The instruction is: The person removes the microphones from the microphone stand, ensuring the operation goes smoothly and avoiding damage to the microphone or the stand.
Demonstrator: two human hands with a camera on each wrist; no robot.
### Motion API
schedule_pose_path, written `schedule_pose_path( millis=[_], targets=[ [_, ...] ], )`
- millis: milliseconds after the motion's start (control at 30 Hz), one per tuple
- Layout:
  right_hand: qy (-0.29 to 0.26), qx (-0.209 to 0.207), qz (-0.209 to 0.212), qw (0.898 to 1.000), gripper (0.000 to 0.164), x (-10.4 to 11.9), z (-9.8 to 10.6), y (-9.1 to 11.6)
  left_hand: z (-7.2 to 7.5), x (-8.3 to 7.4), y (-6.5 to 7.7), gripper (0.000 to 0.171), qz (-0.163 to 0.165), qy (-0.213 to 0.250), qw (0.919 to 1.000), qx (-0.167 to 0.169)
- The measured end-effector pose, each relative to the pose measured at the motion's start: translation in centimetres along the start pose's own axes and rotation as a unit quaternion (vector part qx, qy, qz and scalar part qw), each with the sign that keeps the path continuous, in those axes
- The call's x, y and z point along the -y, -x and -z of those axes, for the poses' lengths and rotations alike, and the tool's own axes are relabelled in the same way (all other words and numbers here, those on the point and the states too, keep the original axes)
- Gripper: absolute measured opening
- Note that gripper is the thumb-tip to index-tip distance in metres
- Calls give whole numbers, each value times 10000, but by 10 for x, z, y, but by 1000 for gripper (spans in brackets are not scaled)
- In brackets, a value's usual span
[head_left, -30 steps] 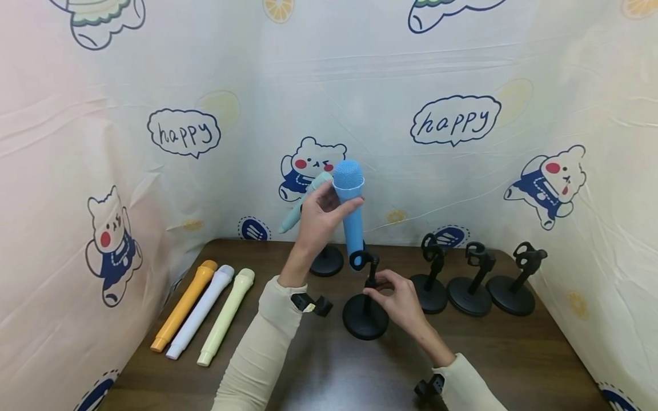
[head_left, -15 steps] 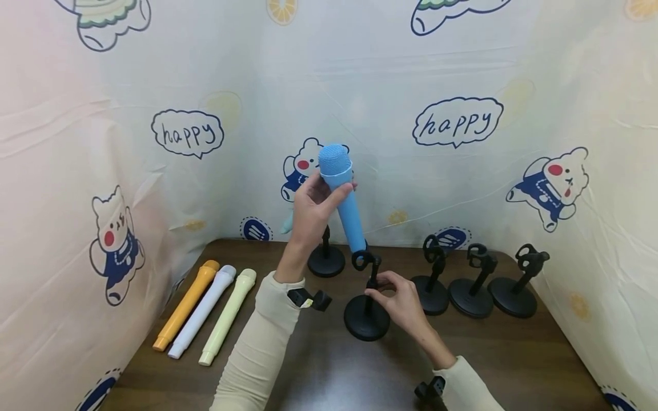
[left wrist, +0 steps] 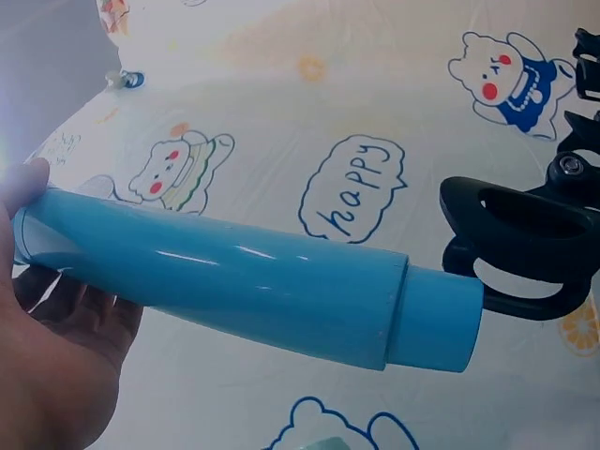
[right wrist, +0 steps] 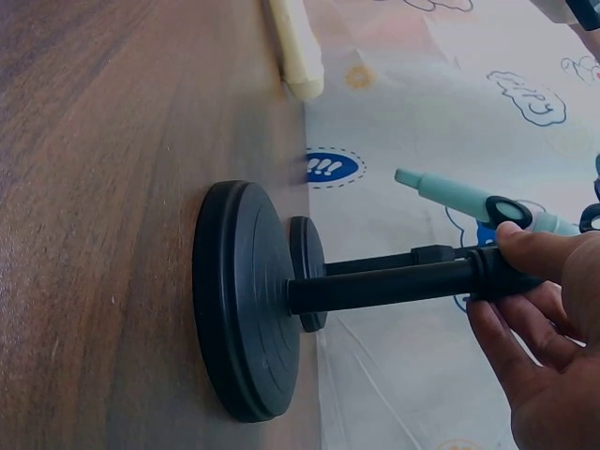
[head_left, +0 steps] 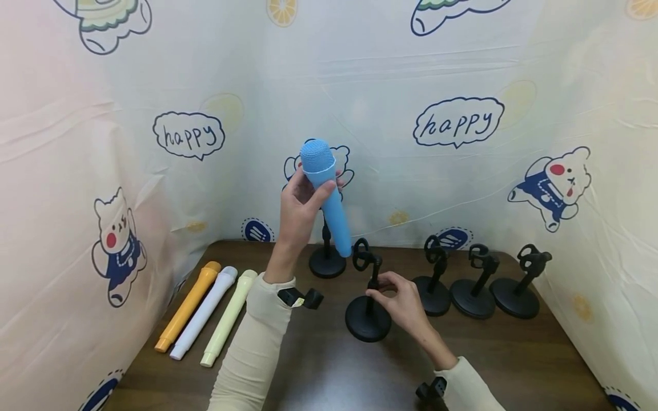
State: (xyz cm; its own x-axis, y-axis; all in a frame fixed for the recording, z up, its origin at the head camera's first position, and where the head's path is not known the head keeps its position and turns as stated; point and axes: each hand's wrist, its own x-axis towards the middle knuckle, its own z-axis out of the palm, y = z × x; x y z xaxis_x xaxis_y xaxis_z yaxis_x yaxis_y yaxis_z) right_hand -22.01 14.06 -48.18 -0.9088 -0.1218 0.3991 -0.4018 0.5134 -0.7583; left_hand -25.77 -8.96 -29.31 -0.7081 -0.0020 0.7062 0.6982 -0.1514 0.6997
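The left hand (head_left: 300,208) has its grip curled round the blue microphone (head_left: 337,220) just below the mesh head, holding it tilted above the table (head_left: 329,365), narrow end down and to the right, near the clip (left wrist: 525,258) of the near stand (head_left: 368,319); whether end and clip touch I cannot tell. The right hand's grip pinches that stand's post. Pushed in at this slant, the end would probably snag on the clip's rim rather than pass through, and the clip might swivel at its joint. A hard shove could also tip the base, since only the post is held. The smooth body, gripped near one end, could pivot or slip. Swung too far back, it might knock the far stand (head_left: 327,264), which carries a teal microphone (right wrist: 455,195).
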Motion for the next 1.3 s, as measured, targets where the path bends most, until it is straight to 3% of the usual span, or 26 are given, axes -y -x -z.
schedule_pose_path(
  millis=[233, 400, 733, 1067, 1300],
  targets=[
    [-1, 7, -28, 10000, 27, -1, 0, 1, 5, 1, 3, 51, -28, 218, 9995, 235],
    [-14, 35, -48, 10000, 28, 0, 0, 1, 13, 5, 9, 48, 91, 105, 9993, 347],
    [-54, 13, -80, 10000, 28, 2, 0, 0, 31, 7, 25, 46, 555, -91, 9974, 457],
    [-80, -10, -124, 9999, 27, 1, 1, 0, 48, 9, 38, 31, 1128, -430, 9915, 487],
    [-110, -22, -86, 9999, 27, 1, 0, 0, 65, 12, 48, 35, 1435, -766, 9858, 410]
  ],
)
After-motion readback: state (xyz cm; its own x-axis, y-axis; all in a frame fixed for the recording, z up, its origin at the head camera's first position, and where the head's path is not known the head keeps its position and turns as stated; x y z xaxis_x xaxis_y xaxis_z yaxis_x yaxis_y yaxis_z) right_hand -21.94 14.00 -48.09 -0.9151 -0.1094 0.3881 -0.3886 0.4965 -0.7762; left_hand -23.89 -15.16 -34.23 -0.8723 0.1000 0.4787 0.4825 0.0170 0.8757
